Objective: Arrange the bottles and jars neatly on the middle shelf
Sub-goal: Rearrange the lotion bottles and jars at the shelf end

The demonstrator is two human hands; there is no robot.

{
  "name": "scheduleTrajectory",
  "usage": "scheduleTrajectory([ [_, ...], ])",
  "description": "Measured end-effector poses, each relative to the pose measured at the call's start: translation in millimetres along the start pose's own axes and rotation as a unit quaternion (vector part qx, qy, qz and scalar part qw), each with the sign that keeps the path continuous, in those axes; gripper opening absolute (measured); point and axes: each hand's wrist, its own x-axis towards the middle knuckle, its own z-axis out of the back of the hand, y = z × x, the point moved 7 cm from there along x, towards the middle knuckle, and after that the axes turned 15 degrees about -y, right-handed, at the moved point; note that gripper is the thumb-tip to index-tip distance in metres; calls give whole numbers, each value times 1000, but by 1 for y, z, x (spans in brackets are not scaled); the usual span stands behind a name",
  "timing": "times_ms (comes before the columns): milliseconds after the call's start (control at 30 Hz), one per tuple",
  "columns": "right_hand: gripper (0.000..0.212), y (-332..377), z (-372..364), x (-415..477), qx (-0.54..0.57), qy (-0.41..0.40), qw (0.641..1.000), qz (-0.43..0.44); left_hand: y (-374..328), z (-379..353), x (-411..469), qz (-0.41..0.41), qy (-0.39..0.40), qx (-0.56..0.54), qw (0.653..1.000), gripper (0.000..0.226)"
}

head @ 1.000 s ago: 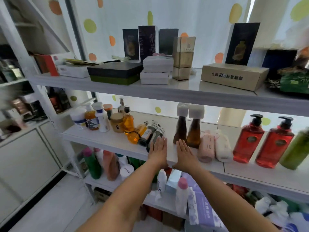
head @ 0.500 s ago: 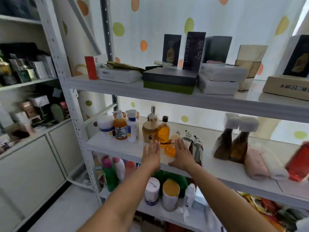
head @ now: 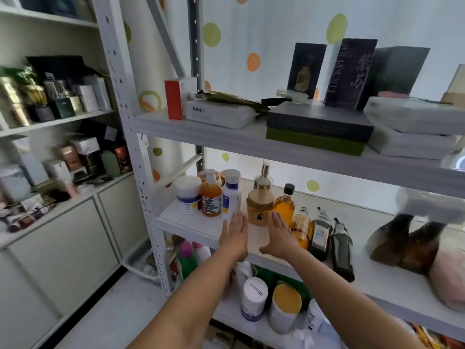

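Both grips have slid left along the middle shelf (head: 191, 224) since half a second ago, off the fallen bottles and up to the upright group. The view has swung left with them. Left grip (head: 235, 236) and right grip (head: 279, 236) lie flat, palms down, fingers straight, released, grasping nothing. Between them sits the tan jar (head: 260, 206). Left fingertips are just beside the white bottle (head: 231, 197); the right grip is just beside the amber bottle (head: 284, 204).

Progress looks early. Upright at the left end:
- white jar (head: 188, 195)
- pump bottle (head: 210, 197)
- white bottle
- tan jar
- amber bottle
- silver-capped bottle (head: 263, 176), behind the rest

Not yet stood up: orange bottle (head: 300, 229) and two dark bottles (head: 341, 250), all on their sides, necks toward the back. Farther right two brown bottles (head: 402, 240) lean together, blurred.

Room: a bare front strip lies ahead of the left group, with an open patch behind the fallen ones. The upper shelf (head: 251, 144) sits low over the taller caps. A post (head: 141, 157) bounds the left end. The nearest dark bottle's base lies at or near the front lip and would likely roll off if nudged.
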Motion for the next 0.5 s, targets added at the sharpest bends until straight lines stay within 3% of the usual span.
scheduleTrajectory([
  [233, 108, 32, -32, 23, -6, 14, 1000, -10, 58, -3, 28, 10, 4, -12, 1000, 101],
  [500, 111, 85, -46, 61, 35, 9, 996, -76, 120, -5, 60, -68, -1, 10, 998, 97],
])
